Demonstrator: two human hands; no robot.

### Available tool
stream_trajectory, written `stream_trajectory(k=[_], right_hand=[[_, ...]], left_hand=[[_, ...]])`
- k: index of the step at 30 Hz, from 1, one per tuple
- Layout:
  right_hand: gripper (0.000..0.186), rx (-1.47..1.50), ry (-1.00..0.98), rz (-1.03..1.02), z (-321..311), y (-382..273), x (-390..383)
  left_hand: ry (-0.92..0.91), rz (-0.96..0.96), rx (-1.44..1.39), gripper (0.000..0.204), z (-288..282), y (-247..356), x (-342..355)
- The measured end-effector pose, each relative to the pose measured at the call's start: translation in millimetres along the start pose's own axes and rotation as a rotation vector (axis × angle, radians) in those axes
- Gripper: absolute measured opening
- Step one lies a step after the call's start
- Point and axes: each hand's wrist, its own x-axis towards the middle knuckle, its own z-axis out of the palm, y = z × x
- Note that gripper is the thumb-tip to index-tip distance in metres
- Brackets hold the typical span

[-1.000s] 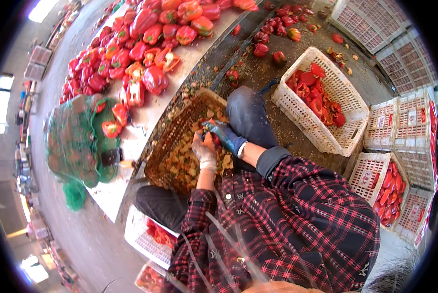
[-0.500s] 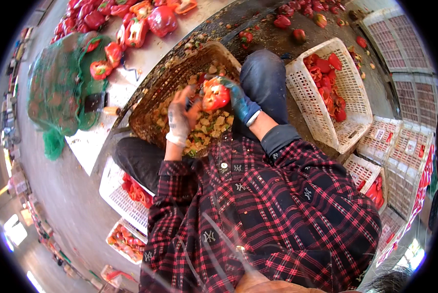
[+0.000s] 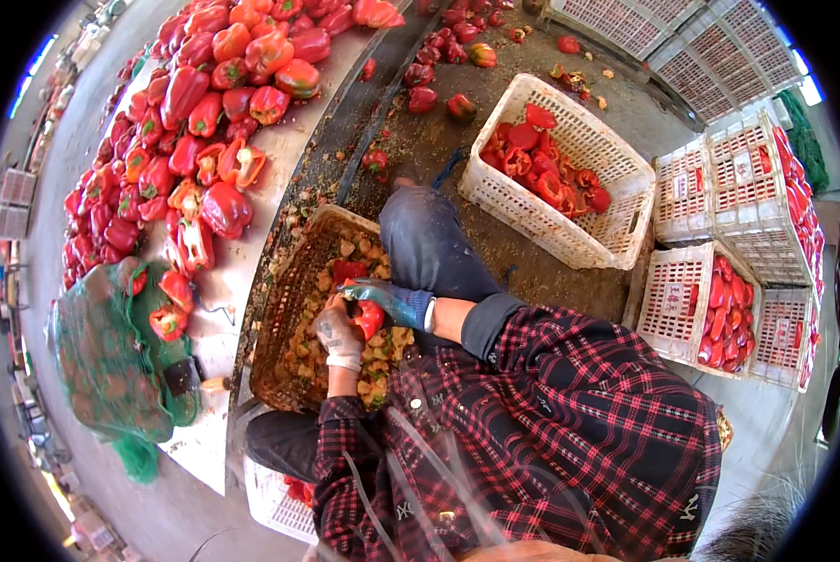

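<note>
Over a brown-stained crate [image 3: 272, 351] between my legs, both hands come together on a red bell pepper [image 3: 370, 321]. My right hand [image 3: 397, 300], in a blue-green glove, wraps it from above and the right. In a dirty pale glove, my left hand [image 3: 338, 335] is closed against the pepper's left side, fingertips partly hidden. Whether it also grips a small tool I cannot tell. Pale pepper cores with green stems [image 3: 380, 361] lie in the crate below. Just beyond my fingers shows another red pepper piece [image 3: 349, 271].
Left of the crate, a table bears a heap of red peppers [image 3: 186, 98], a green mesh bag [image 3: 111, 347] and a wooden-handled blade [image 3: 216, 384]. A white crate [image 3: 570, 234] of hollowed peppers stands to the right, near stacked crates [image 3: 682, 187]. Loose peppers [image 3: 422, 98] lie on the floor.
The view has shifted, showing more of the pepper heap. My left hand, blurred and apart from the pepper before, is now closed against it. My right hand still holds the pepper.
</note>
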Motion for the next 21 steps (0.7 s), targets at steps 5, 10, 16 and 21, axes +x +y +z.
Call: stream_trajectory(k=[5, 10, 16, 21], right_hand=[[0.033, 0.251, 0.026, 0.134, 10, -12, 7], [0.041, 1.016, -0.189, 0.254, 3, 18, 22], [0.035, 0.87, -0.029, 0.407, 4, -5, 12], [0.036, 0.764, -0.036, 0.408, 7, -11, 7]], left_hand=[[0.23, -0.772, -1.369, 0.006, 16, -29, -8], [0.325, -0.396, 0.019, 0.049, 3, -80, -42], [0.004, 0.015, -0.705, 0.037, -48, 8, -34], [-0.331, -0.305, -0.963, 0.038, -26, 2, -37]])
